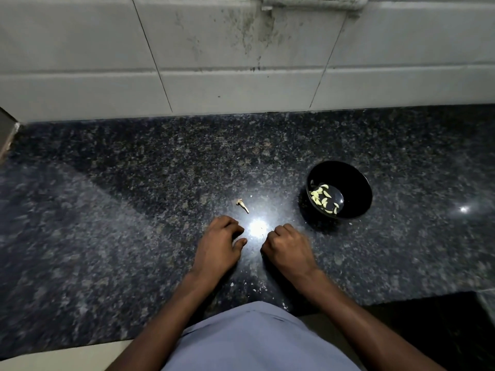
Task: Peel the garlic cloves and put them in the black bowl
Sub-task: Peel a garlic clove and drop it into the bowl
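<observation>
We rest our left hand [221, 238] and right hand [286, 243] curled on the counter [107, 210], whether gripping anything we cannot tell, while peeled garlic cloves [322, 200] lie in the black bowl [356, 183], placed near for dropping.

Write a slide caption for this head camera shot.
Peeled garlic cloves in black bowl; both hands rest on granite counter.

no readable text, no labels, no brand marks, no numbers or signs on any surface
</observation>
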